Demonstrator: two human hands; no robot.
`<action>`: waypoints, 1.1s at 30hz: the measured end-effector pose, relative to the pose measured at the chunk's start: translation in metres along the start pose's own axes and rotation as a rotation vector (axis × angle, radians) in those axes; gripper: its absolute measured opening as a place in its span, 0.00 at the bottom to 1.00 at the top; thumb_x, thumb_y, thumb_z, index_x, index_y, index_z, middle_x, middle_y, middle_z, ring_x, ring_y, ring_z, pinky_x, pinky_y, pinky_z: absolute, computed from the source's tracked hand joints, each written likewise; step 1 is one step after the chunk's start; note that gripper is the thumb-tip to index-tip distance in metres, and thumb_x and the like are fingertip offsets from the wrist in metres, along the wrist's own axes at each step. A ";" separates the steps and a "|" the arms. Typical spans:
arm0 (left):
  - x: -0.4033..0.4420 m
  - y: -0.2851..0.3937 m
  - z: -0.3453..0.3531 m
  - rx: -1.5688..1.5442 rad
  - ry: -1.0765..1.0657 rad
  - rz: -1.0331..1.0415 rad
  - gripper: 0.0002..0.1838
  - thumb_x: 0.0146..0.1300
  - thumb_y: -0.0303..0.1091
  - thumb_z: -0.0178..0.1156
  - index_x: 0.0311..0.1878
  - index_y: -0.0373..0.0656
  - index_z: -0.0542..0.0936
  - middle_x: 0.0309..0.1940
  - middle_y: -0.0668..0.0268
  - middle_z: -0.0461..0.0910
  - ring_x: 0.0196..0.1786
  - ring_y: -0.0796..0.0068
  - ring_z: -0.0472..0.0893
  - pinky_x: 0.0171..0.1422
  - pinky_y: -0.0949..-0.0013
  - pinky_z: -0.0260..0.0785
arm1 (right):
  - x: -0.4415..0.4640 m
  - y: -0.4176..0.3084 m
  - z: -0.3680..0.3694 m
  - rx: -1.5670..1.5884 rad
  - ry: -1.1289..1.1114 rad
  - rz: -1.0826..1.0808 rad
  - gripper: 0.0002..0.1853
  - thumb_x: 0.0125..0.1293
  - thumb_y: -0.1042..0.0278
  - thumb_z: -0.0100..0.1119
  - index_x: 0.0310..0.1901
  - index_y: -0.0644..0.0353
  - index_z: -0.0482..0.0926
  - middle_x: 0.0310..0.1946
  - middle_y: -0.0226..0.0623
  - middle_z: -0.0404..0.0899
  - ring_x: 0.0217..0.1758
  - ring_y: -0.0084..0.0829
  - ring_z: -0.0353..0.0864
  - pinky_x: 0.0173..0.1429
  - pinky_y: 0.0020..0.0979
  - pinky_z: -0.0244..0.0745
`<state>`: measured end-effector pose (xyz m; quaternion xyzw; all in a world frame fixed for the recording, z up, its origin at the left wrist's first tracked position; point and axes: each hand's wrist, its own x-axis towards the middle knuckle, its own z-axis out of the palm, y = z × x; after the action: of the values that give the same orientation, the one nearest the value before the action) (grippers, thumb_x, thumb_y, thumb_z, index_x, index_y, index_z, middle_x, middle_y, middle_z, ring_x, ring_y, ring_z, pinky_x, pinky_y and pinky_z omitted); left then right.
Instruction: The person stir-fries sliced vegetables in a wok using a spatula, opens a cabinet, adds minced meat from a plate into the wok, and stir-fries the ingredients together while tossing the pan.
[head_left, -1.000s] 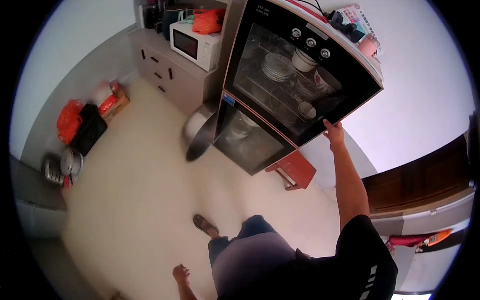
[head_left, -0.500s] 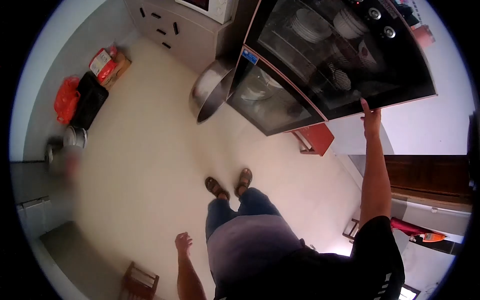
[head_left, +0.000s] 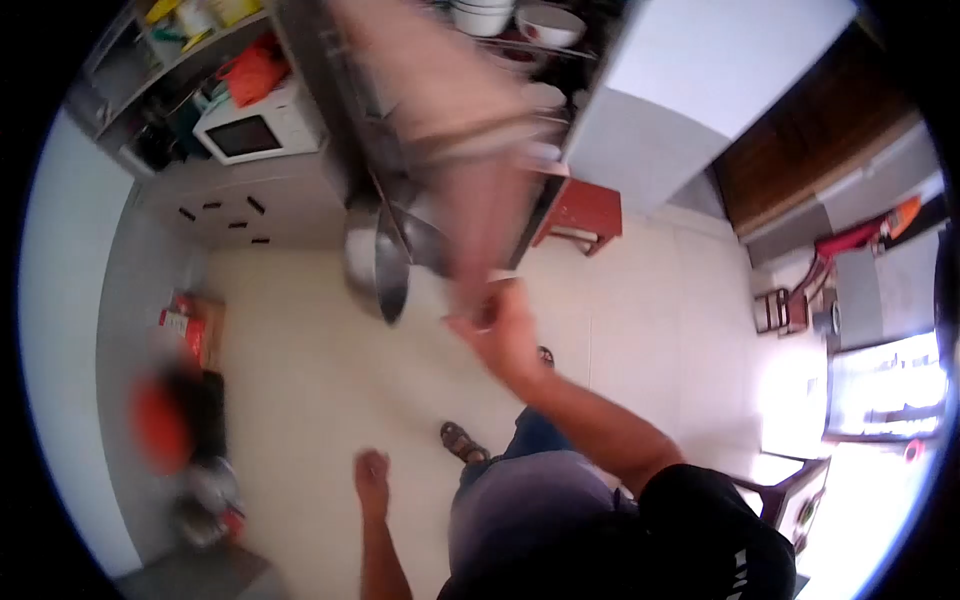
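Observation:
My right hand [head_left: 503,330] is closed on the edge of the cabinet's glass door [head_left: 440,95], which stands swung open and is smeared by motion. Behind the door, white bowls [head_left: 550,26] sit on a wire shelf inside the dish cabinet. Low over the floor on the left, my left hand [head_left: 372,468] hangs beside my body, blurred, so its fingers cannot be made out. A large steel basin [head_left: 364,258] leans at the cabinet's lower left.
A red stool [head_left: 590,210] stands right of the cabinet. On the counter at upper left is a white microwave [head_left: 255,130] with a red bag [head_left: 256,68] on it. Pots [head_left: 208,500] and boxes line the left wall. Chairs [head_left: 782,308] stand at the right.
The upper cabinet door has swung open toward me with my right hand, which moved left and down from the cabinet's right edge. The view has turned, and the inner shelves show.

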<state>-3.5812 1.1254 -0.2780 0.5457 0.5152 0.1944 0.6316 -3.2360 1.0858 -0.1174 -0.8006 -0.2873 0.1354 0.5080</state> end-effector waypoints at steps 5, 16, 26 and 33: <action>0.059 0.210 0.057 -0.077 -0.231 0.717 0.28 0.58 0.24 0.55 0.61 0.43 0.57 0.55 0.65 0.62 0.56 0.73 0.65 0.60 0.67 0.60 | -0.051 0.016 -0.030 -0.149 -0.255 -0.205 0.25 0.53 0.56 0.64 0.51 0.55 0.69 0.45 0.39 0.71 0.37 0.36 0.78 0.40 0.34 0.76; 0.066 0.232 0.099 0.201 0.258 0.858 0.36 0.56 0.24 0.58 0.64 0.34 0.49 0.62 0.52 0.57 0.60 0.63 0.64 0.65 0.66 0.55 | -0.364 0.376 -0.261 -0.362 -0.049 1.115 0.18 0.57 0.54 0.54 0.32 0.65 0.78 0.22 0.47 0.76 0.24 0.39 0.78 0.30 0.39 0.73; 0.067 0.220 0.119 0.206 0.386 0.852 0.42 0.52 0.25 0.62 0.65 0.35 0.47 0.59 0.52 0.60 0.58 0.63 0.66 0.63 0.65 0.59 | -0.337 0.397 -0.291 0.186 0.198 1.264 0.12 0.63 0.60 0.52 0.41 0.60 0.75 0.15 0.28 0.67 0.17 0.25 0.69 0.20 0.27 0.67; 0.078 0.214 0.118 0.614 0.432 1.138 0.46 0.46 0.36 0.70 0.64 0.35 0.54 0.59 0.47 0.57 0.63 0.51 0.58 0.65 0.51 0.50 | -0.334 0.336 -0.205 -0.114 0.213 0.865 0.13 0.61 0.60 0.52 0.28 0.62 0.75 0.17 0.32 0.73 0.18 0.24 0.73 0.20 0.27 0.66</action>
<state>-3.3808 1.2012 -0.1364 0.8350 0.2944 0.4461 0.1305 -3.2895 0.6283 -0.3507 -0.8833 0.1205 0.2363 0.3866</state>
